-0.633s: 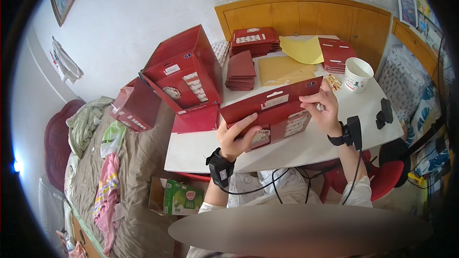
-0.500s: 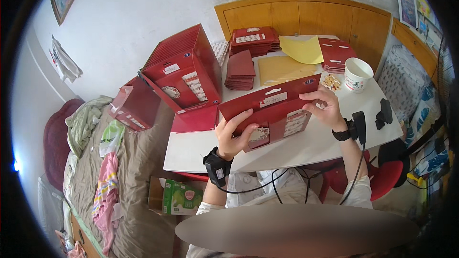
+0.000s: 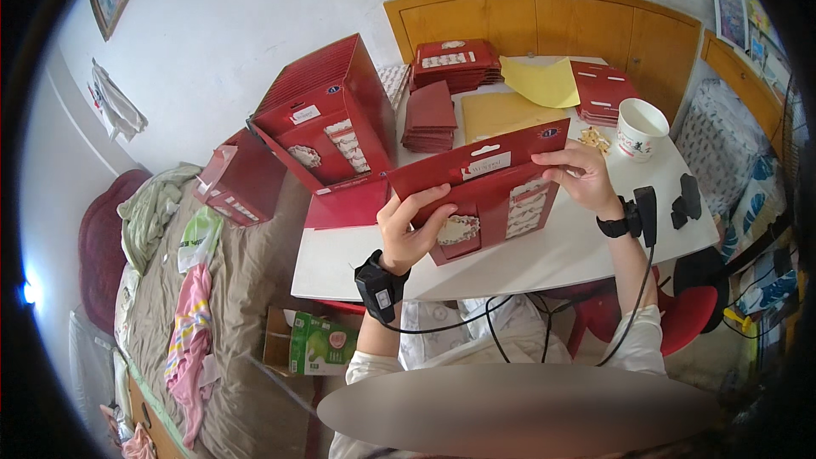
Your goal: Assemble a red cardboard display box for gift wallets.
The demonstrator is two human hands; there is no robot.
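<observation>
Wall [image 3: 255,0] noted as pale and plain, with a wooden panel [image 3: 544,30] behind the back edge of the white worktop [image 3: 357,263].

Red packet [image 3: 489,234] found above the middle of the worktop's front edge, tilted, its right end higher than its left; contact with the worktop cannot be judged. Slotted upper flap with a white label is turned toward the wearer. Packet is gripped by both hands: its left end is pinched between the thumb and fingers of the left hand [image 3: 408,225]; its upper right corner is held by the bent fingers of the right hand [image 3: 586,177]. Black devices [image 3: 380,286] are strapped to both wrists.

Large block of upright red packets [image 3: 319,127] observed at the left edge, with a flat red piece [image 3: 348,208] partly showing below it. Smaller red stacks [image 3: 427,119] are placed toward the back edge, 1 at the back right corner. Yellow sheet [image 3: 540,81] is laid partly over a tan sheet [image 3: 501,119]. Paper cup [image 3: 642,132] is stood near the right edge, beside small gold-coloured pieces [image 3: 595,140]. Black objects [image 3: 687,200] are seen near the front right corner. Another red block [image 3: 242,178] is seen on the bed [image 3: 246,289], left of the worktop.
</observation>
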